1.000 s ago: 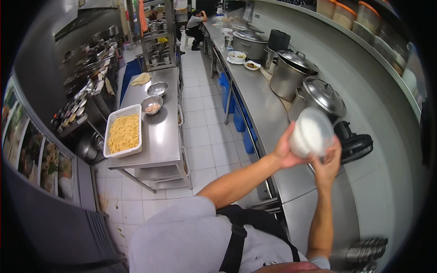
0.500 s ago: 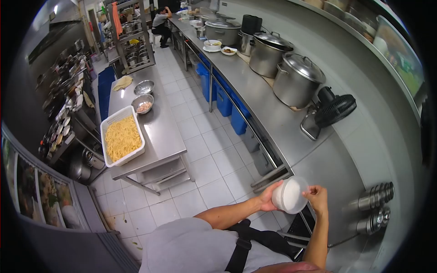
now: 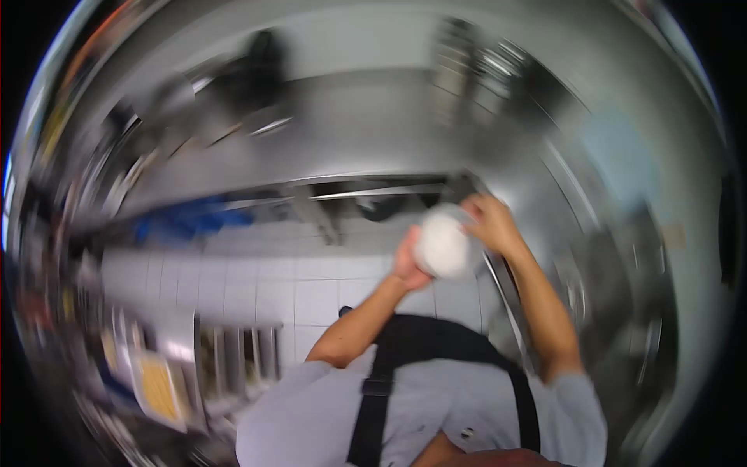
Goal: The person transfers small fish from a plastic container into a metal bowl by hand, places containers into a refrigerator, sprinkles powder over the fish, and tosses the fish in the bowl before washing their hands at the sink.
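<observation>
A clear round container (image 3: pixel 445 244) with white contents is in front of my body, over the gap beside the steel counter. My left hand (image 3: pixel 409 258) holds it from its left side, fingers wrapped round the wall. At the upper right edge of the container, my right hand (image 3: pixel 489 221) has its fingers bent and pressed together on the rim. Motion blur hides the finer detail of the fingertips and of the contents.
The steel counter (image 3: pixel 358 124) runs across the top, with a blurred black fan (image 3: pixel 261 70) and stacked metal containers (image 3: pixel 490 70). Blue bins (image 3: pixel 191 220) are under it. A white basket of yellow noodles (image 3: pixel 161 389) is at lower left, above white floor tiles (image 3: pixel 315 300).
The view has swung to the right, so the counter now runs across the frame and the noodle basket lies lower left. Both hands stay on the container, which was lowered from over the counter.
</observation>
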Motion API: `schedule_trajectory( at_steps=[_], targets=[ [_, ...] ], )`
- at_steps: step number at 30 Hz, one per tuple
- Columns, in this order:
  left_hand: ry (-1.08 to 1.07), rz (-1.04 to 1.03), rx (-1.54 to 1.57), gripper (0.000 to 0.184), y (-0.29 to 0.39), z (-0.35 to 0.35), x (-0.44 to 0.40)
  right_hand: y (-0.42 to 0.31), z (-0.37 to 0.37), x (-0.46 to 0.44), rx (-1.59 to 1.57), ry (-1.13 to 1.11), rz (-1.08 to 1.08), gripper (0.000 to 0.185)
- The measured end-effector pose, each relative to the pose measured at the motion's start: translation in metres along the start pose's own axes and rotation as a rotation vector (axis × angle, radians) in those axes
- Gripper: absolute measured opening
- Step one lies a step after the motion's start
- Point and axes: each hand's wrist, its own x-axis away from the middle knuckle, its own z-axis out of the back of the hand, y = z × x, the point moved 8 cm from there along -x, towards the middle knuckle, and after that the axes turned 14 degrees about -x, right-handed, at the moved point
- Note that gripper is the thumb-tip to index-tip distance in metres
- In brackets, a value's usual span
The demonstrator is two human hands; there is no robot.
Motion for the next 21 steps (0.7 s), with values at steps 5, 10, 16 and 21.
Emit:
schedule_trajectory(
  at_steps=[5, 10, 16, 21],
  targets=[
    [-0.014, 0.283, -0.017, 0.069, -0.123, -0.085, -0.040, 0.079, 0.104, 0.126, -0.074, 0.163, -0.301, 0.040],
    [-0.050, 0.436, -0.049, 0.064, -0.211, -0.150, -0.068, 0.127, 0.183, 0.213, -0.155, 0.233, -0.423, 0.042],
    [-0.201, 0.639, 0.004, 0.067, -0.267, -0.190, -0.112, 0.171, 0.247, 0.262, -0.087, 0.427, -0.576, 0.038],
    [-0.252, 0.816, -0.091, 0.072, -0.303, -0.176, -0.158, 0.138, 0.307, 0.269, -0.235, 0.475, -0.668, 0.020]
  ],
)
